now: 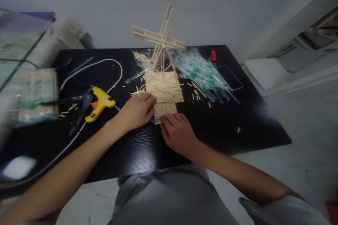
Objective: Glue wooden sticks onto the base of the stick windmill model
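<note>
A small panel of wooden sticks (pixel 169 108) laid side by side is on the black table in front of me. My left hand (pixel 139 110) has its fingers curled, its thumb and fingertips at the panel's left edge. Closed fingers of my right hand (pixel 178 130) press on the panel's lower part, beside a small grey piece (pixel 157 119) whose kind I cannot make out. Just behind is a flat wooden base (pixel 161 76) strewn with loose sticks (pixel 166 90). From it rises a stick windmill frame (pixel 163 40) with crossed blades.
A yellow glue gun (pixel 101 102) with a white cable lies left, beside dark pliers (pixel 86 105). Plastic wrappers (pixel 198 68) and a red object (pixel 213 55) are at the back right. A wrapped stick pack (pixel 38 93) stands far left. Stick offcuts (pixel 195 95) are scattered about.
</note>
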Tool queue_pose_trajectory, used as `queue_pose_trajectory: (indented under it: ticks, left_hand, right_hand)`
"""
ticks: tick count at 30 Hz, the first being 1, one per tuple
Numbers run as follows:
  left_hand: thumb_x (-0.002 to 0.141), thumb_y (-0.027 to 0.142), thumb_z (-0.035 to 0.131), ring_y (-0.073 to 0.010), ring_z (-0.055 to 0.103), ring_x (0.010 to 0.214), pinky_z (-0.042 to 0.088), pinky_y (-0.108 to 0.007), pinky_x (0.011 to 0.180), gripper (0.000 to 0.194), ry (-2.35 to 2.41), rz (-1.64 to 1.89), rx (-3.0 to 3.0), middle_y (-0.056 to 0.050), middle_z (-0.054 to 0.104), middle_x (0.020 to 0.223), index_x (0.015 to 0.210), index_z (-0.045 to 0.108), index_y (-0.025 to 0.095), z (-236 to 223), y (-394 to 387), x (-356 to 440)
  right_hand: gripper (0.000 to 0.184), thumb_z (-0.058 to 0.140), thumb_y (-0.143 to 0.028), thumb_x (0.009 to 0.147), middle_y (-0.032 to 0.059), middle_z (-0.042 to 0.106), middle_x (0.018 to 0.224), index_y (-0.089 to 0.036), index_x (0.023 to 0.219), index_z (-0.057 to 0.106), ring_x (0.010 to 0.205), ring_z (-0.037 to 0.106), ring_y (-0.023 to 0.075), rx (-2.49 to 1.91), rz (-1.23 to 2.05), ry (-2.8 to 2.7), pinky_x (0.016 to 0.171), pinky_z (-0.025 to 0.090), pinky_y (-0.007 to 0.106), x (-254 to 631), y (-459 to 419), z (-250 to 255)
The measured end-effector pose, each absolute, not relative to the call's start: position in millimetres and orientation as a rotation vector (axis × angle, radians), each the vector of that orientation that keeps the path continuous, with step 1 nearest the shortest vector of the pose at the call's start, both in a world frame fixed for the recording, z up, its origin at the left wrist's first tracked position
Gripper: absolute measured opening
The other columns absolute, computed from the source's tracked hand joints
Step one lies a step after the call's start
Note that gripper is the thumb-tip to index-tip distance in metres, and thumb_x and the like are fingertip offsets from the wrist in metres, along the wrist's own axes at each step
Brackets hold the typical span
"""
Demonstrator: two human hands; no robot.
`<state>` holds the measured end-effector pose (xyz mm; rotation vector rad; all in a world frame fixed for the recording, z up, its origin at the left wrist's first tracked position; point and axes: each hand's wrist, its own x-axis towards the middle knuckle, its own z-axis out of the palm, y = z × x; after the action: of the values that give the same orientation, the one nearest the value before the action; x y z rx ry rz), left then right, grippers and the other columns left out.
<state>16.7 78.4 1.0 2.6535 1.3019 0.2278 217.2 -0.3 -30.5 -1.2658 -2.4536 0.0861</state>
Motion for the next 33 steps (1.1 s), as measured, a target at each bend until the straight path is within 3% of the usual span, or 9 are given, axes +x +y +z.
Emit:
queue_pose_trajectory:
  ticks: [6,11,18,33]
  left_hand:
    - [0.1,0.031,0.042,-0.0265,0.061,0.119,0.048,-0.044,0.109,0.036,1.478,0.401,2.568,-0.012,0.068,0.124,0.122,0.065,0.013,38.4,81.6,-16.1]
    - [0.092,0.044,0.041,-0.0343,0.062,0.11,0.051,-0.052,0.102,0.045,2.114,0.274,2.356,-0.015,0.066,0.112,0.112,0.068,0.014,57.8,70.2,-72.4]
    - [0.085,0.06,0.037,-0.0405,0.06,0.112,0.052,-0.055,0.101,0.067,2.333,0.02,2.214,-0.021,0.062,0.111,0.12,0.065,0.009,30.2,51.5,-121.3]
    - [0.089,0.057,0.037,-0.0462,0.06,0.112,0.053,-0.061,0.089,0.064,2.373,-0.014,2.361,-0.025,0.061,0.12,0.114,0.068,0.008,-6.8,41.9,-121.6]
  right_hand:
    - [0.021,0.057,-0.016,0.101,0.011,0.074,0.105,-0.01,0.115,0.071,0.096,0.063,0.0261,-1.23,0.084,-2.439,0.089,0.048,0.042,218.0,0.2,-27.8]
    - [0.021,0.059,-0.016,0.101,0.0119,0.073,0.109,-0.009,0.117,0.07,0.101,0.062,0.0266,-1.194,0.122,-2.487,0.093,0.048,0.042,221.2,1.1,-25.4]
    - [0.021,0.059,-0.014,0.1,0.0124,0.071,0.103,-0.006,0.117,0.07,0.096,0.061,0.0264,-1.102,0.08,-2.567,0.086,0.05,0.041,224.6,6.9,-24.6]
    - [0.018,0.056,-0.007,0.099,0.0111,0.068,0.094,-0.006,0.106,0.073,0.087,0.058,0.0238,-0.976,0.104,-2.558,0.082,0.052,0.038,227.9,17.5,-25.2]
